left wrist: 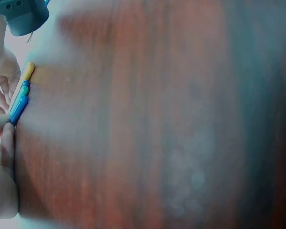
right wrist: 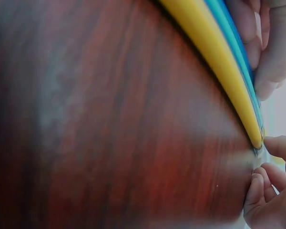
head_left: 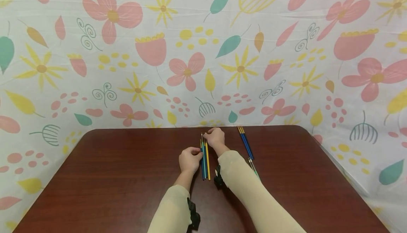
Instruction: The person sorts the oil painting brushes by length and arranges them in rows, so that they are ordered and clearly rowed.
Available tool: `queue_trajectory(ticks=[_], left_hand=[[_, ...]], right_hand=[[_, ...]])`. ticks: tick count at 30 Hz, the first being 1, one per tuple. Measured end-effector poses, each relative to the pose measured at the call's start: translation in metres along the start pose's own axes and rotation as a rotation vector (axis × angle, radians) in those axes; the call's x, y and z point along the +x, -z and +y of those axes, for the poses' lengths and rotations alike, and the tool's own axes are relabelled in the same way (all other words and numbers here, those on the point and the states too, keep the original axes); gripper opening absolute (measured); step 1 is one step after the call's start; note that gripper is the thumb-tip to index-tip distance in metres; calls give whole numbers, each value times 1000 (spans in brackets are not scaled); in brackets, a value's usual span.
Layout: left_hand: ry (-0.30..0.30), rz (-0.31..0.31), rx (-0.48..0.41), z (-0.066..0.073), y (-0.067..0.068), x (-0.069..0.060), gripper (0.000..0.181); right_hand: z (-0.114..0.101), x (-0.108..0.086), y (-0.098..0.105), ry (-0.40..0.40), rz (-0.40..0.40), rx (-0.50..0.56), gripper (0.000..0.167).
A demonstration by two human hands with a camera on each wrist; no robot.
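A close row, attended from both sides

From my remote seat I find the row of paintbrushes (head_left: 205,162) lying near the middle of the desk (head_left: 133,169), bristle ends pointing away from the person. The left grip (head_left: 190,159), a bare hand, is narrow: its fingers curl, and thumb and finger pinch the outer blue brush (head_left: 202,171). The right grip (head_left: 216,136) bends in at the bristle end, its fingertips just by the tip of the yellow brush (head_left: 208,165); I cannot tell whether they close on it.

I judge that the left side is held to stop the round handles rolling apart, while the right fingers see to the tips. Laying all the bristles one way probably lets me compare the ends easily.

To the right, the blue-handled brushes (head_left: 246,144) lie together, also tips away, with the green-handled brushes (head_left: 254,169) nearer, partly hidden by the right sleeve (head_left: 245,176). They sit well apart from the middle row, perhaps as separate groups.

I can read no brand or label on any handle; at this size any print is lost. The patterned cloth (head_left: 187,72) behind shows flowers and leaves, no lettering that I can find.
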State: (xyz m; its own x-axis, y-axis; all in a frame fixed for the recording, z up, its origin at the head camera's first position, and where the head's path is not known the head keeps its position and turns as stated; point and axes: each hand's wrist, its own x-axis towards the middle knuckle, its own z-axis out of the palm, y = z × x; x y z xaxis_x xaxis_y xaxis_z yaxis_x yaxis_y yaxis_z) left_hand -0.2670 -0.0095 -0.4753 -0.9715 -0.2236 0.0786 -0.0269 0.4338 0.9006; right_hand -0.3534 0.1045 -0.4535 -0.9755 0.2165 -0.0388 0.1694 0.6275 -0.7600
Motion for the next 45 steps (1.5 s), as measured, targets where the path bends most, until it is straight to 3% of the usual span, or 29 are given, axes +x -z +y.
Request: queue_trajectory(ticks=[11, 22, 30, 45], left_hand=[[-10, 7, 19, -2, -3, 1, 14], [-10, 16, 14, -2, -2, 1, 13], [2, 21, 23, 0, -2, 1, 13], [-5, 19, 14, -1, -2, 0, 14]], right_hand=[[5, 3, 1, -6, 38, -79, 20], [3, 1, 6, -50, 52, -47, 30], [4, 1, 9, -78, 108, -1, 29], [6, 3, 12, -152, 85, 277, 24]])
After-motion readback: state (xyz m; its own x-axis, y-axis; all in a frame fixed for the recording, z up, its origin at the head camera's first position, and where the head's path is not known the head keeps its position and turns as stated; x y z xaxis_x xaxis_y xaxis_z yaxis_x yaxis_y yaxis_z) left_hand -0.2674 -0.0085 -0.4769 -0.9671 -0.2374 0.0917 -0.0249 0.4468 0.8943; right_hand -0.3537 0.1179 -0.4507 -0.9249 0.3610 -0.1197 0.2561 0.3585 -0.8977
